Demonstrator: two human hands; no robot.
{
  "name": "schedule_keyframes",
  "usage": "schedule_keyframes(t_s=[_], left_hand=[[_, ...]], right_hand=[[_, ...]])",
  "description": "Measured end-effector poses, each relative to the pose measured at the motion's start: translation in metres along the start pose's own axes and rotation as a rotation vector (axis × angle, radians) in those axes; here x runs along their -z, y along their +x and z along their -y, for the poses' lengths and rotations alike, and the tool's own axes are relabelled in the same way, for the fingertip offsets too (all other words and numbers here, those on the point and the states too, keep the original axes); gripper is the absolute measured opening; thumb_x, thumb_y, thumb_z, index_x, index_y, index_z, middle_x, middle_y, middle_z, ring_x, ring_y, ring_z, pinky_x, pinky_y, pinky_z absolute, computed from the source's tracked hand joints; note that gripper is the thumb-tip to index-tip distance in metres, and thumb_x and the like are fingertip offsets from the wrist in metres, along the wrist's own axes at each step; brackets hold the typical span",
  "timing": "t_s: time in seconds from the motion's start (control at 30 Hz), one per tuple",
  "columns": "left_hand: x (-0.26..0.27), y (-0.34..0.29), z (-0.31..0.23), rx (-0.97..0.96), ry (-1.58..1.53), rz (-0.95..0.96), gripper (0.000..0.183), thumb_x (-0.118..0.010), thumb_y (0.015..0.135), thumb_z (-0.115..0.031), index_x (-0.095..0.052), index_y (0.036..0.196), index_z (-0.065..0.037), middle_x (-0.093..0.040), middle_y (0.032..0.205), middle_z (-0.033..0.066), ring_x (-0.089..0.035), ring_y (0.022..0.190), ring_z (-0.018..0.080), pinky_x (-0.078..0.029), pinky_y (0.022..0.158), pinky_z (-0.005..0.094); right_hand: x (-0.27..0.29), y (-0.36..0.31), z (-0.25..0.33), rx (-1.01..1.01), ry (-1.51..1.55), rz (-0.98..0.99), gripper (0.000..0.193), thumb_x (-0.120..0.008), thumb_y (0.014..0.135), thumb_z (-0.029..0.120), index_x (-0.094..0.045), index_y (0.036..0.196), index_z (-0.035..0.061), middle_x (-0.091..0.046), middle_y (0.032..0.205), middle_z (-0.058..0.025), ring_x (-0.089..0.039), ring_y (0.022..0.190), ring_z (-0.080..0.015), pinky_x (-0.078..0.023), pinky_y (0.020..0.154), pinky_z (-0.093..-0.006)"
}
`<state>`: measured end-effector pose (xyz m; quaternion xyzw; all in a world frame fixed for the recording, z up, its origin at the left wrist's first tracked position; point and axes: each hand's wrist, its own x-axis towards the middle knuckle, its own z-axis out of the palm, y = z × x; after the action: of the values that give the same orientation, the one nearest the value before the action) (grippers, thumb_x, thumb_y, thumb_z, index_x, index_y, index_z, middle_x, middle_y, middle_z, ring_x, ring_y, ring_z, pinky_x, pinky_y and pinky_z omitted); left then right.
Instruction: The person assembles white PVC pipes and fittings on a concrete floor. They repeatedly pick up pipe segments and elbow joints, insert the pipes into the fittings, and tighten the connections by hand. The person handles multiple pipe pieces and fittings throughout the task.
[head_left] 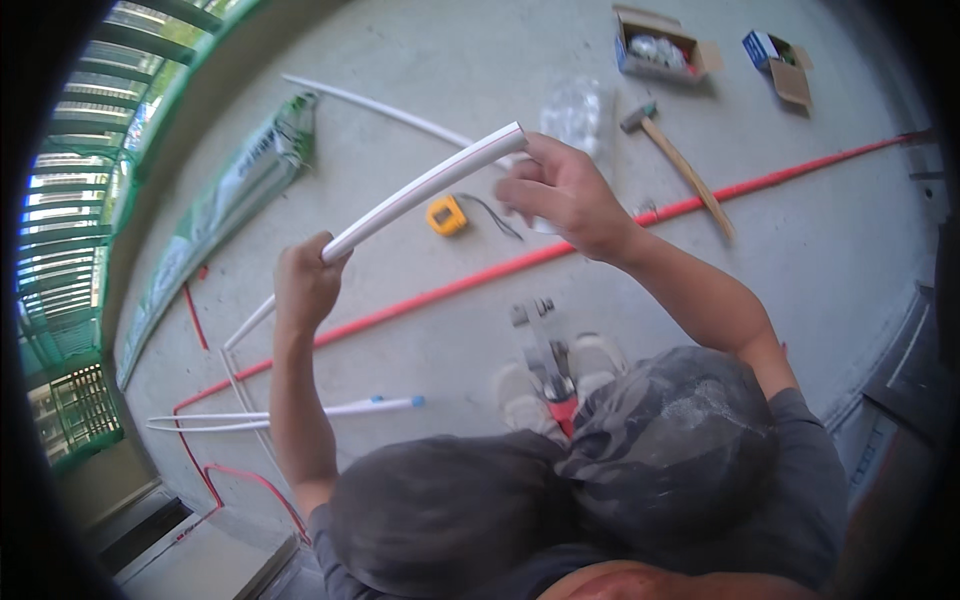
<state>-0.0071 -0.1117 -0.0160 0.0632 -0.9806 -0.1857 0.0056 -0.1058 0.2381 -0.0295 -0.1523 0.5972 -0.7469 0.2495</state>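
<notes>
Grey concrete floor, red conduit across, slatted railing, left hand clenched round white pipe, right hand half-curled, hold unclear.

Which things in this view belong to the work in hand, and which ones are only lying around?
Belong to the work:
White pipe, held in the left hand, with the right hand by its upper end
Perhaps the metal tool between the shoes

Apparently just lying around:
Yellow tape measure
Hammer
Two open boxes
Green-and-white package
</notes>
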Motion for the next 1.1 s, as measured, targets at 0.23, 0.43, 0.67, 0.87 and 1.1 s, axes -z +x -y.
schedule_keyframes(t_s=[0.23, 0.43, 0.67, 0.87, 1.1], left_hand=[[-0.012, -0.002, -0.004, 0.197, 0.075, 0.398, 0.017, -0.074, 0.092, -0.014, -0.071, 0.090, 0.002, -0.065, 0.077, 0.0240, -0.065, 0.072, 0.0396, -0.049, 0.071, 0.0488], [-0.006, -0.003, -0.007, 0.190, 0.195, 0.473, 0.013, -0.072, 0.089, -0.010, -0.071, 0.093, 0.003, -0.070, 0.085, 0.0256, -0.068, 0.081, 0.0434, -0.051, 0.077, 0.0511], [-0.008, -0.002, -0.003, 0.197, 0.271, 0.578, 0.013, -0.061, 0.086, -0.004, -0.071, 0.092, 0.002, -0.071, 0.088, 0.0260, -0.068, 0.084, 0.0452, -0.052, 0.081, 0.0524], [-0.014, -0.011, 0.001, 0.137, 0.306, 0.467, 0.010, -0.059, 0.089, -0.003, -0.067, 0.095, 0.001, -0.070, 0.088, 0.0265, -0.068, 0.087, 0.0474, -0.050, 0.082, 0.0559], [-0.024, -0.024, -0.006, 0.030, 0.285, 0.298, 0.017, -0.053, 0.091, 0.010, -0.058, 0.105, 0.003, -0.065, 0.100, 0.0237, -0.064, 0.098, 0.0442, -0.050, 0.086, 0.0522]], right_hand=[[-0.017, -0.020, -0.028, -0.004, 0.026, -0.017, 0.035, -0.073, 0.099, 0.011, -0.069, 0.133, 0.0025, -0.073, 0.094, -0.0032, -0.060, 0.080, -0.0065, -0.050, 0.072, -0.0247], [-0.016, -0.026, -0.040, -0.037, 0.040, -0.047, 0.033, -0.074, 0.099, 0.011, -0.069, 0.130, 0.0022, -0.074, 0.097, -0.0041, -0.063, 0.085, -0.0070, -0.052, 0.075, -0.0235], [-0.006, -0.030, -0.055, 0.028, -0.033, -0.126, 0.035, -0.075, 0.098, 0.009, -0.061, 0.129, 0.0008, -0.076, 0.109, -0.0104, -0.067, 0.093, -0.0092, -0.054, 0.079, -0.0246], [-0.003, -0.035, -0.059, 0.040, -0.097, -0.111, 0.040, -0.076, 0.097, 0.006, -0.059, 0.132, -0.0005, -0.076, 0.112, -0.0123, -0.067, 0.097, -0.0098, -0.054, 0.082, -0.0240], [-0.003, -0.040, -0.064, -0.004, -0.034, -0.147, 0.040, -0.080, 0.092, 0.003, -0.063, 0.127, -0.0028, -0.076, 0.104, -0.0108, -0.070, 0.095, -0.0110, -0.057, 0.081, -0.0250]])
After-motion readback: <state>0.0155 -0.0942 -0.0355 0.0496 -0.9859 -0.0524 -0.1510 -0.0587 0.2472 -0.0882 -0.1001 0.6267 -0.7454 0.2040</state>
